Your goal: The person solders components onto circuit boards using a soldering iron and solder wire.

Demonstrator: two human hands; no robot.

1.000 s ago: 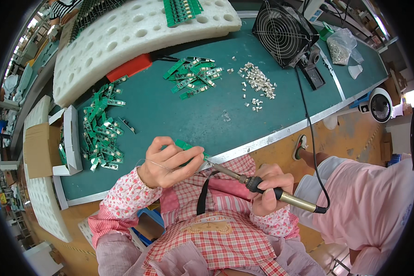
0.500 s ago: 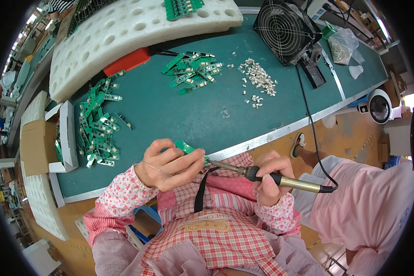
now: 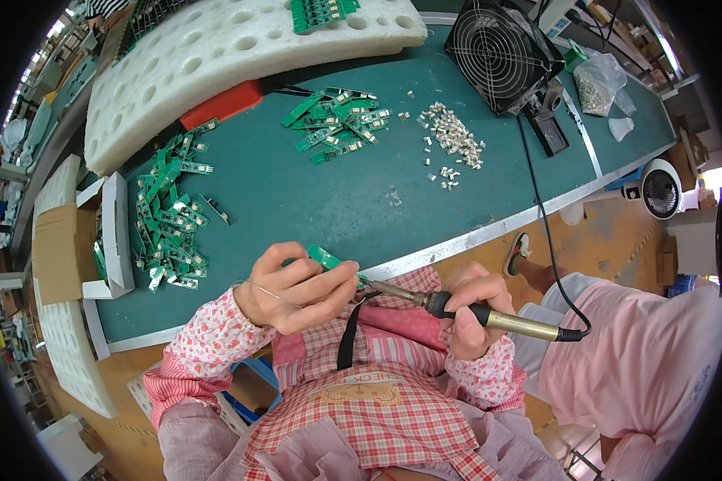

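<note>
Near the front edge of the table, my left hand [image 3: 301, 289] is closed on a small green circuit board [image 3: 324, 257], whose upper end sticks out past the fingers. A thin strand of solder wire [image 3: 274, 294] runs across the back of that hand. My right hand [image 3: 477, 309] grips a soldering iron [image 3: 529, 325] by its black sleeve, with the brass-coloured end and cord pointing right. The iron's tip meets the board's lower end at my left fingertips; the exact contact is too small to make out.
Loose circuit boards lie in a left pile [image 3: 168, 220] and a middle pile [image 3: 333, 124]. Small silvery components [image 3: 457, 136] are heaped to the right. Behind stand a black fan [image 3: 501, 52], an iron holder [image 3: 549, 128] and white foam [image 3: 249, 48]. An open carton [image 3: 116, 240] sits left; a person [image 3: 634, 345] is at right.
Both hands stay almost where they were, with the iron's tip still at the board. Only a very slight shift of the view shows.
</note>
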